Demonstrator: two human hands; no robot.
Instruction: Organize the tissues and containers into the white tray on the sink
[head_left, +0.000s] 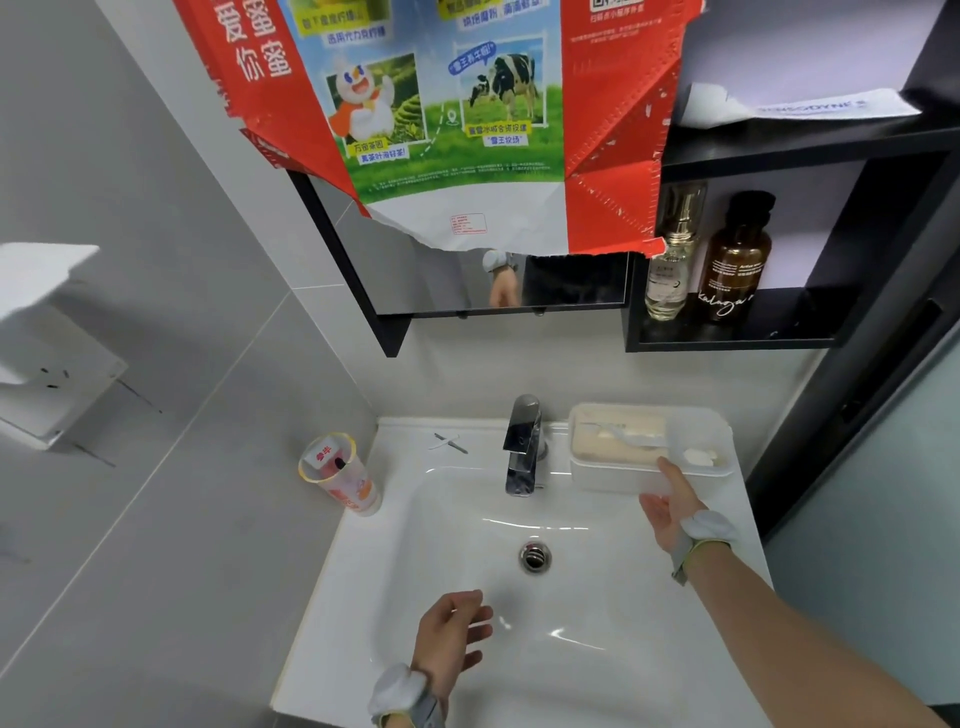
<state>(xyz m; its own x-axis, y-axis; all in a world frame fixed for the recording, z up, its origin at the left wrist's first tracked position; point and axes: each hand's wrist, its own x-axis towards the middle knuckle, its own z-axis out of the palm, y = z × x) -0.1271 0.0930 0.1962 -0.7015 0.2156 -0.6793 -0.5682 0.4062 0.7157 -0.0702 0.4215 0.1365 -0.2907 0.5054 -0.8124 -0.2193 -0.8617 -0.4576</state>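
The white tray (608, 475) stands on the sink's back right corner, right of the faucet. Inside it lie a cream pack of tissues (615, 439) on the left and a small white piece (698, 457) on the right. My right hand (670, 506) is open, palm up, fingertips touching the tray's front rim. My left hand (449, 636) hovers over the front of the basin, fingers loosely curled and holding nothing. A clear plastic cup (337, 475) with a red-labelled item inside leans at the sink's left edge.
The white sink (363, 597) has a chrome faucet (522, 447) and drain (534, 557). Small tweezers (451, 442) lie behind the basin. Two bottles (701, 260) stand on a black shelf. A torn red poster (467, 114) covers the mirror.
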